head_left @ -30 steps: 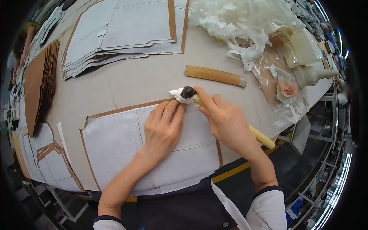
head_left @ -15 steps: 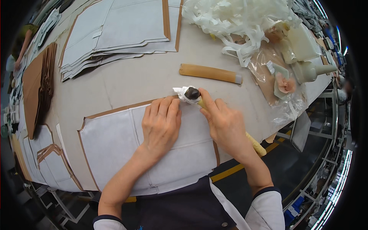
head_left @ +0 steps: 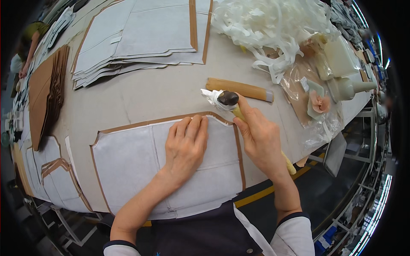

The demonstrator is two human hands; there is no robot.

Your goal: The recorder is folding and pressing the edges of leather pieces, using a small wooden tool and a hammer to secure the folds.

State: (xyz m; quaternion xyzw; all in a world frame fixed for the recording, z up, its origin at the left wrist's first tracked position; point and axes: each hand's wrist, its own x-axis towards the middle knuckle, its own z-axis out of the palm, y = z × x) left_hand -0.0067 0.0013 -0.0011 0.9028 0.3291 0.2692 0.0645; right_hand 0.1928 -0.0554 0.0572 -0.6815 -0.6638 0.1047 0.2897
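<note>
The left hand (head_left: 186, 145) lies palm-down on the white panel (head_left: 126, 155), fingers close together; the right hand (head_left: 261, 141) curls in a grip beside its right edge.

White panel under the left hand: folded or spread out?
Spread out: the white panel lies broad beneath the left hand, brown edging showing along three sides.

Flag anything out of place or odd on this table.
Mainly the tangled heap of white strips, upper right: messy beside the stacked panels. Also, the hammer in the right hand has white wrapping bunched around its head. No obvious spill or damage.
</note>
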